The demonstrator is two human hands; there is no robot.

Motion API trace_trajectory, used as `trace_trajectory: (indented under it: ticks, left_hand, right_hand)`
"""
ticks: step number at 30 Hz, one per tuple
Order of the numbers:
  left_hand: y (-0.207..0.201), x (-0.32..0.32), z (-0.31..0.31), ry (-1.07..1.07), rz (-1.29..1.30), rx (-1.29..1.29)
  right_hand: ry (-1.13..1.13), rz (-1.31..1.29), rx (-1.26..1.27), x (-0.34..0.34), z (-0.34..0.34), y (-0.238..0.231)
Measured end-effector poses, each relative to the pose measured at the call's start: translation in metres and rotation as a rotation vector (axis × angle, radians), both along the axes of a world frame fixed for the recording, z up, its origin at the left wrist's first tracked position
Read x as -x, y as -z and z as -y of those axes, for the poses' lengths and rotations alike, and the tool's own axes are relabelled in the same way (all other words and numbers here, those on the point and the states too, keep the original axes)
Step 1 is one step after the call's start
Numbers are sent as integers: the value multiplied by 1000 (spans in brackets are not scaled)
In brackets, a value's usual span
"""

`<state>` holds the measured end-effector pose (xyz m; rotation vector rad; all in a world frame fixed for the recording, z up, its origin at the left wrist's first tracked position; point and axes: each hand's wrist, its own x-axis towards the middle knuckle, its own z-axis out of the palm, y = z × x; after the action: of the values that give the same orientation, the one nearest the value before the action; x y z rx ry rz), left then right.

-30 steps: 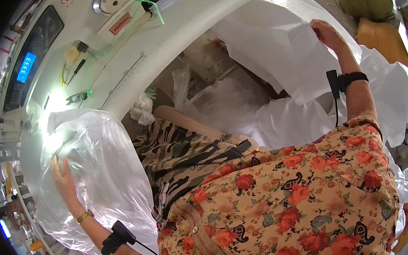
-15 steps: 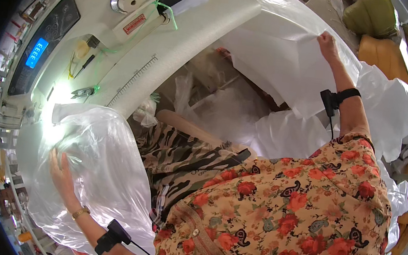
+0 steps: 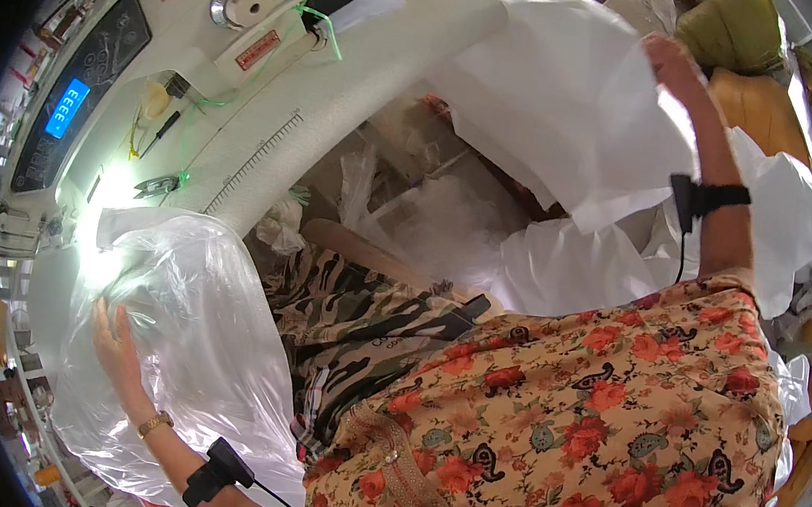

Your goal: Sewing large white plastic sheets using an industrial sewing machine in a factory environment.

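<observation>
Clear plastic sheeting [image 3: 197, 330] covers the left end of a sewing machine bed, bunched and shiny under the bright lamp. My left hand [image 3: 119, 351] lies flat on it, fingers spread, just below the lit needle area. Out to the far right, my right hand [image 3: 675, 72] is closed on the upper edge of a white translucent plastic sheet [image 3: 544, 99], slightly blurred by motion. That sheet hangs from my hand beside the machine's right end. The needle itself is lost in the glare.
The white sewing machine [image 3: 366, 79] carries a lit blue display [image 3: 67, 108], a dial [image 3: 244, 3] and a small screwdriver [image 3: 159, 133]. More white sheeting [image 3: 574, 273] is heaped beyond my lap. An olive bundle [image 3: 734, 31] and a tan bundle [image 3: 764, 114] sit at the far right.
My right hand has moved up and a little to the right, and the white sheet's edge has shifted with it. My left hand stays nearly where it was on the clear plastic.
</observation>
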<state>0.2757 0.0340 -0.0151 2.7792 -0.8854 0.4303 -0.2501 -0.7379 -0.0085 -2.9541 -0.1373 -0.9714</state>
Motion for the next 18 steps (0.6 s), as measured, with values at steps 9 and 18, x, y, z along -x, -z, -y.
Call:
trace_trajectory:
  ticks: [9, 18]
  left_hand:
    - [-3, 3, 4, -1, -25, -3]
    - [6, -13, -11, 12, -34, 19]
  right_hand:
    - [670, -457, -1339, -42, -95, 105]
    - [1086, -245, -120, -50, -107, 72]
